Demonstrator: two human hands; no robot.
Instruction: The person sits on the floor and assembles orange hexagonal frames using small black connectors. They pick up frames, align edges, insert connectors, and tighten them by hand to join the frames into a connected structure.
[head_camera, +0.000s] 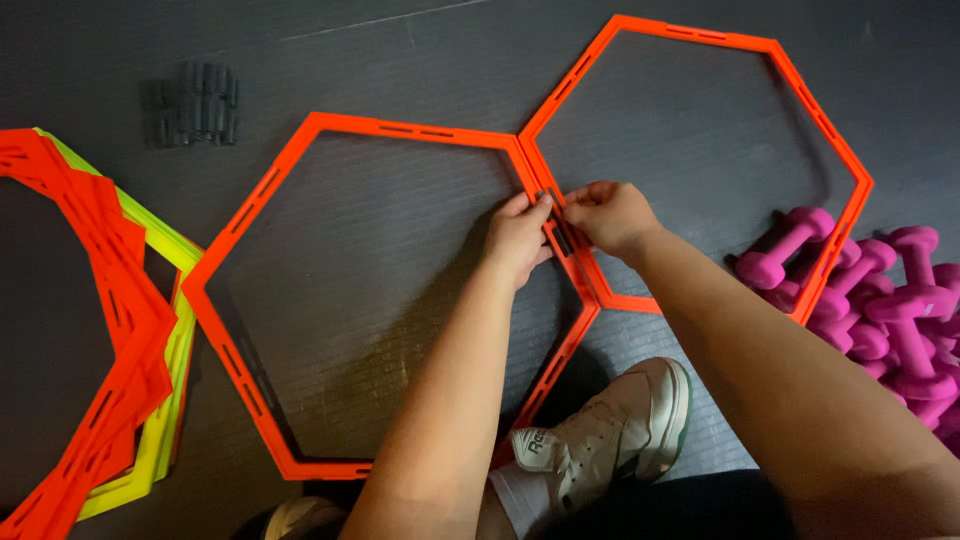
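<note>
Both bare forearms reach forward from the lower edge and converge at the centre. The left hand (517, 237) lies palm down, fingers curled and pinching. The right hand (607, 215) faces it, fingertips nearly touching, thumb tucked.

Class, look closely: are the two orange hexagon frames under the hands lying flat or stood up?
Flat. The left hexagon and right hexagon lie on the dark floor, edges meeting.

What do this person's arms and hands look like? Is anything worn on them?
Both arms are bare: no sleeves show anywhere along the forearms. The left hand and right hand wear no gloves, and no rings, watch or bands can be seen on the fingers or wrists. The fingernails look short and plain.
</note>
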